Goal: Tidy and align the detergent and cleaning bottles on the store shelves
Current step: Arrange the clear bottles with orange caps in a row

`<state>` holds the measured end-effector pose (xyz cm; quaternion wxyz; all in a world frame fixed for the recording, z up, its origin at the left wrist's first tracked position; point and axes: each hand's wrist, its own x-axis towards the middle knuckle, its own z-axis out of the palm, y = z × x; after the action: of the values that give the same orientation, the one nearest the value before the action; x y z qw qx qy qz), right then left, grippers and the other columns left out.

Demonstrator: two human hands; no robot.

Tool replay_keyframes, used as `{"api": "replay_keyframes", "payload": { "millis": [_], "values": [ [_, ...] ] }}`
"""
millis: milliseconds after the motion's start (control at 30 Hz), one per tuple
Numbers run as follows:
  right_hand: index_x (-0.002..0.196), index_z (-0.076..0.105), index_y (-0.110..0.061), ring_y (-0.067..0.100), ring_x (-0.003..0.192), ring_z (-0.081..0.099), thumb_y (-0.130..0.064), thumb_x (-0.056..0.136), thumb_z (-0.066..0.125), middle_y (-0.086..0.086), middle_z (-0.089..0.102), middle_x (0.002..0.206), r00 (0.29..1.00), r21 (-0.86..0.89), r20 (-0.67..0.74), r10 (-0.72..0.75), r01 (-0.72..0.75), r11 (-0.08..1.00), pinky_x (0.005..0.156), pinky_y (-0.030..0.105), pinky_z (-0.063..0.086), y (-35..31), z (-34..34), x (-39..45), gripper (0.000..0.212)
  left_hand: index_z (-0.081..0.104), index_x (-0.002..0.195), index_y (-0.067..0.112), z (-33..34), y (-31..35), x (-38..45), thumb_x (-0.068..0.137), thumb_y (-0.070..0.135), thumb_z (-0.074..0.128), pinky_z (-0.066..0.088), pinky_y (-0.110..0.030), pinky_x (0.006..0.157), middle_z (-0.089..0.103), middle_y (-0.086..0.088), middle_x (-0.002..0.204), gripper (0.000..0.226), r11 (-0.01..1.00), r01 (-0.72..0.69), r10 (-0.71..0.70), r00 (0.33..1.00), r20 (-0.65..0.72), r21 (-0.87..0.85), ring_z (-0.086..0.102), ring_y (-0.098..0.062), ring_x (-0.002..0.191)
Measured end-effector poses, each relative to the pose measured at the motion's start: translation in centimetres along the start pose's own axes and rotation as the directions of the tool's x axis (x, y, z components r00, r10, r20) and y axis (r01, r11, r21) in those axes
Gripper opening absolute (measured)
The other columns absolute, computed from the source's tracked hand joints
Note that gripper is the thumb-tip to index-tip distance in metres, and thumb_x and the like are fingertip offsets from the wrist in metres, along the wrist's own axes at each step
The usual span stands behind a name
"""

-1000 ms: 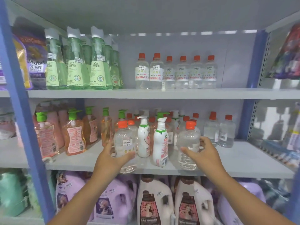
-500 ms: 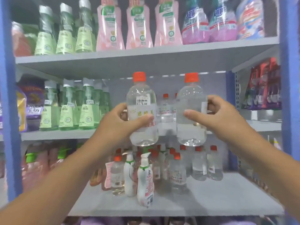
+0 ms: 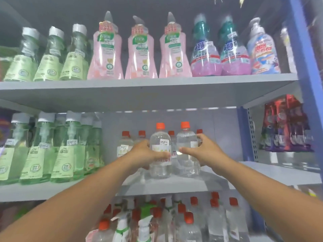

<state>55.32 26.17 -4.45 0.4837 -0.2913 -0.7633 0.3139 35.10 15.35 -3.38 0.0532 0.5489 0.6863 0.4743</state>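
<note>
- Bottles first: you have two clear orange-capped ones at frame centre, standing on the middle shelf [image 3: 174,186] in front of the matching row [image 3: 125,145].
- Settle both bases flat, labels forward, level with each other, before you let go.
- Your left hand [image 3: 146,154] wraps the left bottle [image 3: 160,151], thumb across its label.
- Your right hand [image 3: 204,151] curls around the right bottle [image 3: 187,147], thumb in front, fingers behind.
</note>
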Motion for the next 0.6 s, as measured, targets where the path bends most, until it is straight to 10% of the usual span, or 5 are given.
{"api": "replay_keyframes", "payload": {
  "millis": [267, 400, 600],
  "values": [
    [0.105, 0.059, -0.041, 0.012, 0.091, 0.072, -0.043, 0.081, 0.085, -0.01, 0.071, 0.106, 0.972, -0.124, 0.209, 0.102, -0.077, 0.989, 0.063, 0.033, 0.064, 1.4, 1.6, 5.6, 0.035, 0.063, 0.102, 0.057, 1.0, -1.9, 4.9, 0.06, 0.06, 0.091, 0.06, -0.019, 0.07, 0.072, 0.019, 0.101, 0.05, 0.978, -0.082, 0.077, 0.997, 0.03, 0.191, 0.067, 0.008, 0.087],
    [0.128, 0.052, -0.039, 0.018, 0.108, 0.067, -0.053, 0.075, 0.086, -0.008, 0.064, 0.125, 0.962, -0.206, 0.242, 0.124, -0.074, 0.976, 0.082, 0.043, 0.064, 2.2, 2.6, 8.1, 0.065, 0.027, 0.155, 0.031, 0.4, -1.3, 8.3, 0.057, 0.065, 0.09, 0.045, -0.03, 0.084, 0.052, 0.005, 0.148, 0.121, 0.919, -0.13, 0.165, 0.984, -0.062, 0.373, 0.056, -0.021, 0.129],
    [0.149, 0.034, -0.026, 0.019, 0.096, 0.07, -0.078, 0.069, 0.075, -0.004, 0.058, 0.129, 0.963, -0.453, 0.202, 0.181, -0.072, 0.888, 0.074, 0.037, 0.066, 2.2, 4.3, 10.2, 0.104, 0.042, 0.15, 0.025, -1.2, 0.2, 11.4, 0.072, 0.061, 0.083, 0.05, -0.036, 0.095, 0.059, 0.005, 0.141, 0.096, 0.899, -0.134, 0.146, 0.989, 0.004, 0.417, 0.058, -0.022, 0.122]
  ]
}}
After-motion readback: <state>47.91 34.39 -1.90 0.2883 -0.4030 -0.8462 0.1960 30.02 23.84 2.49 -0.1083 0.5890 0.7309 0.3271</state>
